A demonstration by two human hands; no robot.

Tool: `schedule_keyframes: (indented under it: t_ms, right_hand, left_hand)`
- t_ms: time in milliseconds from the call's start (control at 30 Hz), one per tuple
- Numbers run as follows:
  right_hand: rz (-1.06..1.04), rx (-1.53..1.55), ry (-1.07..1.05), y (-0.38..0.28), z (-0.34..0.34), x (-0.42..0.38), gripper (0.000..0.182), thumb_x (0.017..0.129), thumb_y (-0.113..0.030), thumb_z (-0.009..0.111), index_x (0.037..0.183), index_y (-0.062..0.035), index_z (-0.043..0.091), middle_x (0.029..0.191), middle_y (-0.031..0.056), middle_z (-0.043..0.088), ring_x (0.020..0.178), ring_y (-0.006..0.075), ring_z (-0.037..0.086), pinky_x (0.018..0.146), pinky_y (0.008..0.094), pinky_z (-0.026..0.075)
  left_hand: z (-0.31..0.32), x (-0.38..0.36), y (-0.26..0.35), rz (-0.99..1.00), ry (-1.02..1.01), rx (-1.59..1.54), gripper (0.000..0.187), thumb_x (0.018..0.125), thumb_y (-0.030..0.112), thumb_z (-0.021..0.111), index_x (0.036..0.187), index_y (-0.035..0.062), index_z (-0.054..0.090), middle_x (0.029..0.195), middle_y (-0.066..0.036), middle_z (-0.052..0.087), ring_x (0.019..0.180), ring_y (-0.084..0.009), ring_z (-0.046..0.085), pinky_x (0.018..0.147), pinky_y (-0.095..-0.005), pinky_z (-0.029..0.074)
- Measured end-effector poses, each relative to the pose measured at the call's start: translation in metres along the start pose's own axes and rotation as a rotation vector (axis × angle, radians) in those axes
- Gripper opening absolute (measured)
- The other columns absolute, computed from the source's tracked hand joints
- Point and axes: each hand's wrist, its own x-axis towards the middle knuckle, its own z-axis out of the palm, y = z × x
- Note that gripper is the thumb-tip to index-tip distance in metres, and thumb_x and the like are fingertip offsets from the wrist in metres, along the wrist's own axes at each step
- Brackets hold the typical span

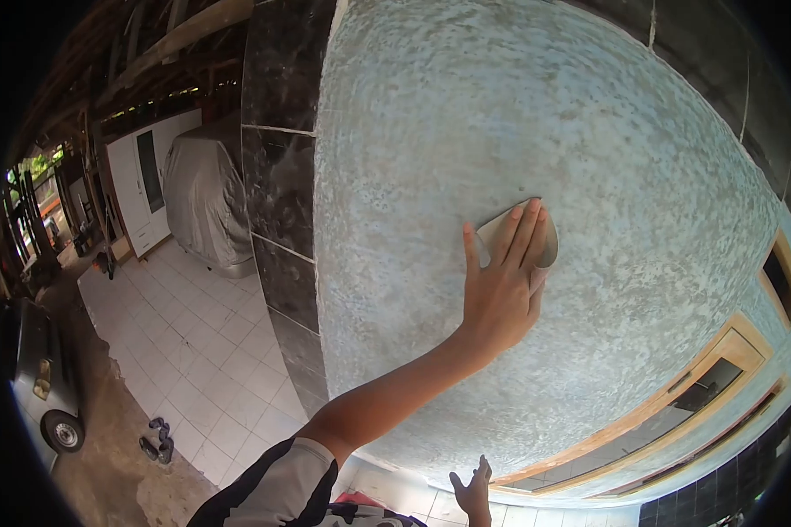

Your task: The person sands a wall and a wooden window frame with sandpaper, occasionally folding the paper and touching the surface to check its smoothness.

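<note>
My left hand (506, 281) presses a bent piece of sandpaper (549, 249) flat against the blue-grey wall (413, 220). Its fingers lie over the sheet, one of them spread off to the left, and the sheet's right edge curls up beside the hand. The thumb is mostly hidden. The wall's surface is patchy, with pale blue and grey smears. Low in the view, my right hand (475, 492) is held in the air near the wall's lower part, fingers apart and nothing visible in it.
Dark tiles (279, 184) border the wall on the left. Wooden-framed windows (677, 395) lie at lower right. A covered object (206, 198), a white cabinet (141, 176), sandals (156, 442) and a parked car (48, 386) stand around the tiled floor (202, 342).
</note>
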Motion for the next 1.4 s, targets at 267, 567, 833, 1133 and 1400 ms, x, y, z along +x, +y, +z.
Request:
schedule_keyframes:
  t_ms: [267,567,833,1133,1400]
  right_hand:
    - [0.108,0.067,0.000,-0.014,-0.003,0.006,0.099,0.085,-0.019,0.084,0.155,0.0095,0.019,0.152,0.0349,0.031,0.138,0.0475,0.045,0.112,0.0494,0.047]
    - [0.107,-0.057,-0.015,0.015,0.020,0.007,0.100,0.086,-0.023,0.084,0.155,0.0087,0.018,0.155,0.0347,0.026,0.141,0.0481,0.042,0.114,0.0493,0.045]
    - [0.145,-0.020,-0.076,0.015,0.051,0.006,0.102,0.087,-0.030,0.083,0.156,0.0073,0.018,0.157,0.0338,0.026,0.136,0.0502,0.048,0.112,0.0498,0.047]
    - [0.137,-0.097,-0.100,0.036,0.046,0.013,0.105,0.085,-0.035,0.084,0.155,0.0106,0.020,0.155,0.0363,0.028,0.129,0.0490,0.053,0.107,0.0484,0.048]
    - [0.139,-0.037,-0.134,-0.005,0.044,0.037,0.105,0.086,-0.036,0.083,0.154,0.0117,0.020,0.155,0.0373,0.028,0.140,0.0489,0.042,0.113,0.0489,0.043]
  left_hand:
    - [-0.017,-0.033,-0.100,-0.366,0.125,0.049,0.067,0.109,0.026,0.037,0.163,-0.0034,0.010,0.172,-0.020,0.003,0.160,-0.0370,0.003,0.116,-0.0751,-0.004]
    - [-0.039,-0.042,-0.145,-0.297,0.031,0.133,0.067,0.111,0.036,0.028,0.164,-0.0010,0.010,0.173,-0.017,0.004,0.160,-0.0343,0.004,0.117,-0.0732,-0.008]
    - [-0.041,-0.048,-0.161,-0.227,0.009,0.237,0.067,0.111,0.037,0.029,0.165,0.0030,0.010,0.173,-0.013,0.006,0.160,-0.0316,0.007,0.117,-0.0726,-0.008]
    - [-0.049,-0.035,-0.164,-0.242,0.055,0.310,0.065,0.111,0.038,0.030,0.165,0.0064,0.013,0.174,-0.010,0.007,0.160,-0.0275,0.010,0.118,-0.0721,-0.005]
    - [-0.045,-0.037,-0.164,-0.227,0.012,0.338,0.069,0.109,0.040,0.036,0.165,0.0067,0.014,0.174,-0.008,0.007,0.160,-0.0265,0.009,0.118,-0.0723,-0.004]
